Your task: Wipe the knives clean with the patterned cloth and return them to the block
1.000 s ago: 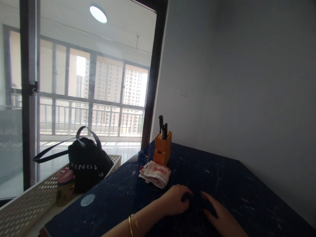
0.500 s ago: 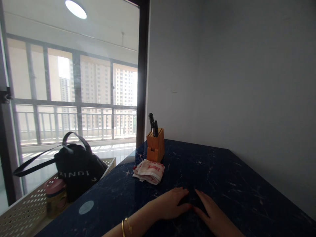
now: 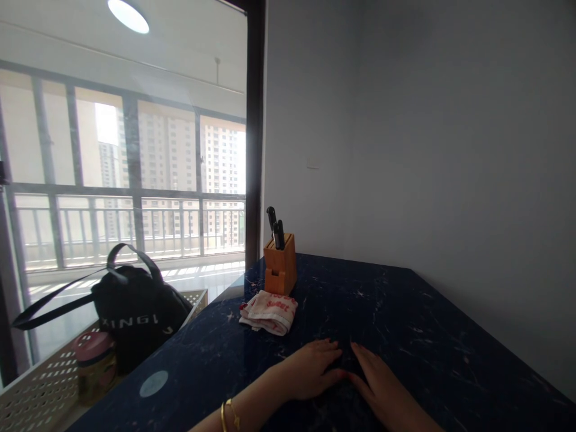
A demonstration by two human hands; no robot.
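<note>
My left hand [image 3: 310, 372], with gold bangles on its wrist, lies palm down on the dark blue marble counter [image 3: 405, 312]. My right hand [image 3: 382, 387] rests close by, fingertips pointing towards the left hand. Between them is a dark patch [image 3: 347, 366], perhaps a black cloth, though it blends into the stone and I cannot tell what it is. Farther back stand a folded white and red towel [image 3: 268, 313] and a wooden knife block [image 3: 279, 264] holding black-handled knives [image 3: 275, 229]. Neither hand touches those.
A grey wall [image 3: 405, 150] runs along the counter's right side. Past the counter's left edge are a black bag [image 3: 135, 306], a pink-lidded jar [image 3: 95, 366] and a perforated white tray [image 3: 45, 366]. Behind them, a glass door opens onto a balcony.
My view has turned right and levelled, shifting everything left in the picture. Both hands have flattened, with fingers less curled over the dark patch.
</note>
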